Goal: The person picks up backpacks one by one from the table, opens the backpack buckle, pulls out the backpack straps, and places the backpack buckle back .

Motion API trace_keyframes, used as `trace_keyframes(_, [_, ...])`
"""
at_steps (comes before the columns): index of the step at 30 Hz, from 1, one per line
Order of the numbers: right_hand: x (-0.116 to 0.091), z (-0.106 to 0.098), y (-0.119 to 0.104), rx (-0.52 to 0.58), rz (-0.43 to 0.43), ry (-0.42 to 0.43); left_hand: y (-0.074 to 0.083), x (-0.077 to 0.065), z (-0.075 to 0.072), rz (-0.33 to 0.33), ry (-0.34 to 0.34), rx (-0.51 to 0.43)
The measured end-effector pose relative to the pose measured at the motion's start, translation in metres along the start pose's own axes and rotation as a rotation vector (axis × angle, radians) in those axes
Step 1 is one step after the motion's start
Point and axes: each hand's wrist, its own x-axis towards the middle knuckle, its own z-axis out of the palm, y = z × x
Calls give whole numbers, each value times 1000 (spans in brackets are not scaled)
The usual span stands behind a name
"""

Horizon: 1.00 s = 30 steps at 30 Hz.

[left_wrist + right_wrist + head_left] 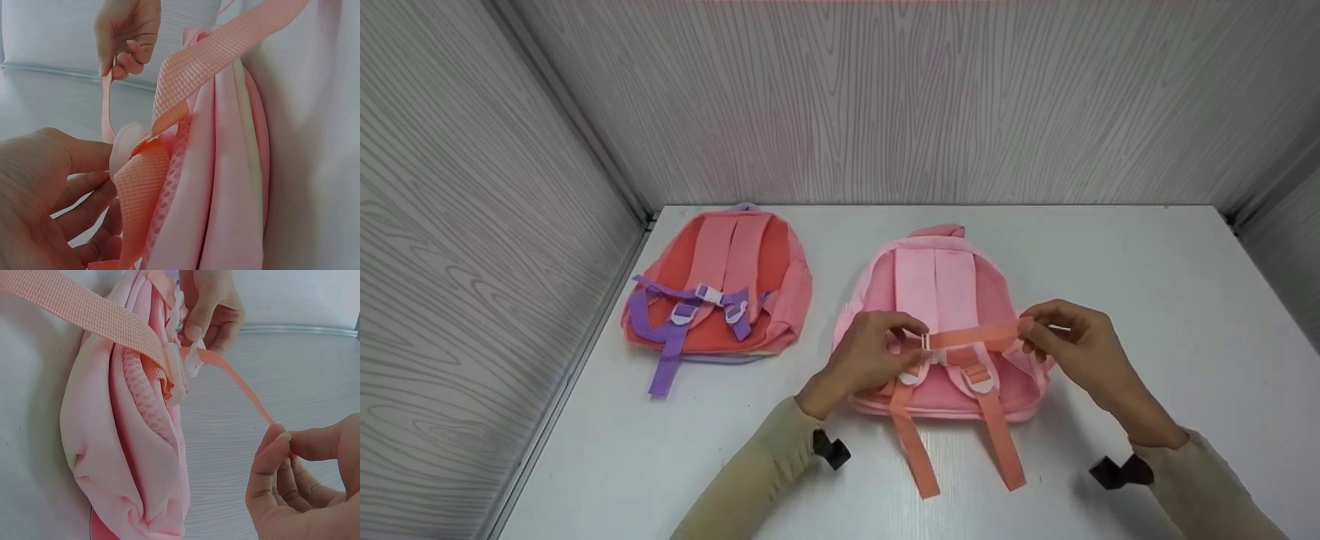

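A pink toy-sized backpack (936,281) lies on the table, its straps facing up. My left hand (870,349) pinches a white plastic buckle (194,363) on the strap across the pack. Stretched out from that buckle to the right is an orange strap (975,334). Its far end is pinched between the thumb and finger of my right hand (1076,341), which stands at the pack's right side. Two more orange straps (915,457) hang from white adjusters (979,382) over the lower edge. Fingers partly hide the left adjuster in the head view.
Left of the pink pack lies a second backpack (780,300), coral and orange with purple straps (664,371). Both packs rest on a white table (1147,277). Grey wood-patterned panels (885,105) rise behind and at the sides.
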Motion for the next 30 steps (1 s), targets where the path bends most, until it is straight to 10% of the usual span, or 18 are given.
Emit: trace_keyframes(30, [-4,-11,3,-1,95,-15,24,15,10,0,-64,-37])
